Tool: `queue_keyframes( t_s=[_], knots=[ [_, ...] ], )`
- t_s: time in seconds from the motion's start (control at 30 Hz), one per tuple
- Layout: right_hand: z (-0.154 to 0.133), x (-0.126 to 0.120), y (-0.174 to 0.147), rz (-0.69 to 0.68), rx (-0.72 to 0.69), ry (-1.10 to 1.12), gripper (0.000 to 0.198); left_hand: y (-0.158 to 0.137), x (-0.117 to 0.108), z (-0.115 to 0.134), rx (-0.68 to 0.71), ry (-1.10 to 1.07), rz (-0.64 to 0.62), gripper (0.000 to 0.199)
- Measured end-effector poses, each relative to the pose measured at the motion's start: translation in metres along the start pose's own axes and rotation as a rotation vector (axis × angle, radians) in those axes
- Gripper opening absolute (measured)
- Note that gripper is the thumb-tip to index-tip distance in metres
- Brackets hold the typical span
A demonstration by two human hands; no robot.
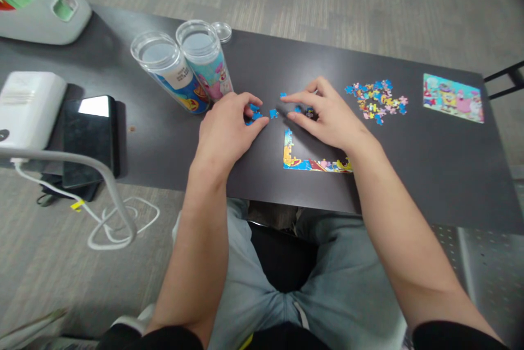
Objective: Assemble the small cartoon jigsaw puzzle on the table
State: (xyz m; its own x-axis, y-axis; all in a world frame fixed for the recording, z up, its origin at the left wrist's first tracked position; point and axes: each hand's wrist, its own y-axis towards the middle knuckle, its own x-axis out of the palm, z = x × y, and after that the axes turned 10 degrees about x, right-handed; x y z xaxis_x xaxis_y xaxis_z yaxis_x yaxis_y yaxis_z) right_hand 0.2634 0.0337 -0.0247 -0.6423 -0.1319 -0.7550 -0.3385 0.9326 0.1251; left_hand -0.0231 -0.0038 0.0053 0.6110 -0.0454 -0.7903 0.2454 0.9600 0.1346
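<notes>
My left hand (pixel 227 126) rests on the dark table with thumb and index finger apart, curved around a few blue jigsaw pieces (pixel 256 116). A single blue piece (pixel 273 113) lies just past its thumb tip. My right hand (pixel 323 112) hovers low with index finger and thumb spread, above more loose pieces, one of them dark (pixel 311 113). Its other fingers are partly hidden. Below it lies a partly joined puzzle border (pixel 305 165), an L-shape of left and bottom edges; my right wrist covers its right end.
Mixed loose pieces (pixel 375 100) form a pile to the right, near a picture card (pixel 453 98). Two clear tubes (pixel 180 79) (pixel 207 60) stand open at back left, beside a clear lid (pixel 222 31). A black phone (pixel 88 137), white device (pixel 30 107) and white planter (pixel 53 11) occupy the left.
</notes>
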Motion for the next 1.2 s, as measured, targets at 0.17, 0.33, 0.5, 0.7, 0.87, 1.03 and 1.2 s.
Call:
queue_keyframes(
  t_s=[0.17,0.33,0.5,0.7,0.87,1.03,1.2],
  knots=[
    [-0.008,0.012,0.003,-0.010,0.014,-0.005,0.035,0.009,0.013,0.015,-0.005,0.055,0.008,0.019],
    [-0.005,0.013,0.003,0.022,-0.037,0.001,0.031,0.012,0.018,0.018,0.011,0.086,-0.006,0.015],
    [-0.017,0.012,0.004,-0.051,0.029,0.003,0.014,0.012,0.015,0.022,0.065,0.022,-0.042,0.019],
    [-0.022,0.006,0.005,-0.074,0.062,0.037,0.012,0.009,0.012,0.027,0.100,-0.054,-0.083,0.023],
    [-0.013,-0.007,0.003,-0.151,0.024,0.098,0.022,0.006,0.013,0.023,0.111,-0.017,-0.117,0.029],
    [-0.014,-0.015,0.002,-0.176,0.086,0.123,0.032,0.005,0.016,0.022,0.133,-0.010,-0.132,0.032],
    [-0.021,-0.015,0.001,-0.213,0.127,0.101,0.037,0.006,0.016,0.022,0.139,-0.023,-0.130,0.028]
  ],
)
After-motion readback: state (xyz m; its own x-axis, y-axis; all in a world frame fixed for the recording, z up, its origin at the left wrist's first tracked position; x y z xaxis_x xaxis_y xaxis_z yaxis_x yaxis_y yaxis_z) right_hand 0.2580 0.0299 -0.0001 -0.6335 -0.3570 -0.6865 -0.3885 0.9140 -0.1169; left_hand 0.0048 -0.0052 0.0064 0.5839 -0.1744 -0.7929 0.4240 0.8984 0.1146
